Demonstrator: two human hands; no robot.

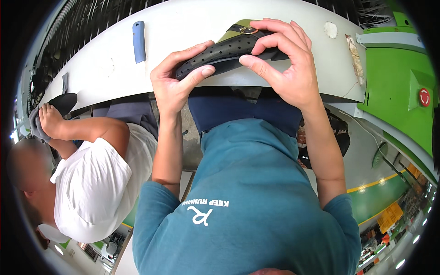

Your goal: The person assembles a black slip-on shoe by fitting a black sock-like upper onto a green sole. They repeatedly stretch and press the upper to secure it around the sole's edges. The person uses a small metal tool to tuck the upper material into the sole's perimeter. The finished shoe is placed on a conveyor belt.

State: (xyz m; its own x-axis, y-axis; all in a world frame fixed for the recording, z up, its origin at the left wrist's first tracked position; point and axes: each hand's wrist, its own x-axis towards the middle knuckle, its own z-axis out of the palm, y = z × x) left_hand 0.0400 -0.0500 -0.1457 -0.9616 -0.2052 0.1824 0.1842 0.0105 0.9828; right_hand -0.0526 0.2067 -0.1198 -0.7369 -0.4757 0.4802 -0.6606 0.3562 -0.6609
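Observation:
Both my hands hold a curved black piece with rows of dots (208, 54) over the table's near edge; its exact kind I cannot tell. An olive-green part (245, 23) with a black band and a round gold-coloured trim (249, 30) joins it at the far right. My left hand (176, 75) grips its rounded left end, with the thumb on the near side and fingers behind. My right hand (291, 59) curls over its right end, thumb at the near edge and fingers beside the trim. Those fingers partly hide that end.
A blue-handled tool (139, 41) lies on the white table (183, 23), left of my hands. At its right end are a white round patch (330, 30) and a green machine with a red button (424, 97). On my left, a person in white holds a dark object (62, 104).

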